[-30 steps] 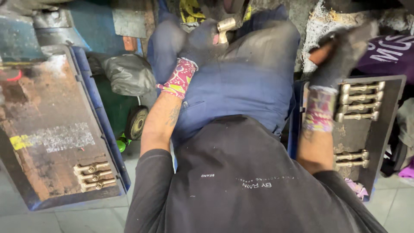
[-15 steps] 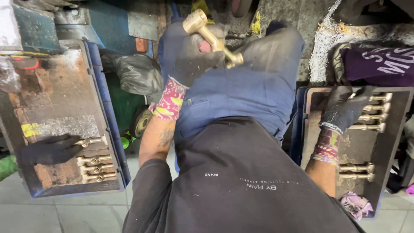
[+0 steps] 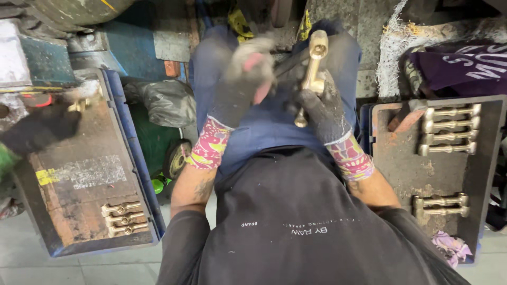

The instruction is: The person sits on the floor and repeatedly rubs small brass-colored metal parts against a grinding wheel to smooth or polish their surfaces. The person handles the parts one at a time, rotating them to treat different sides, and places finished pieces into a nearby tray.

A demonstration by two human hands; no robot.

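Between two grimy trays of brass fittings — blue tray (image 3: 134, 158) left, dark tray (image 3: 486, 158) right — the gloved right hand (image 3: 325, 113) grips a brass fitting (image 3: 312, 74) upright over the lap, the blurred left hand (image 3: 240, 84) curled beside it.

**Brass fitting, one piece**

Brass fitting (image 3: 312, 74): elongated golden-yellow metal part with a round open socket at its 12 o'clock end and a narrow tip at 6 o'clock. Held nearly upright over the lap, gripped mid-body.
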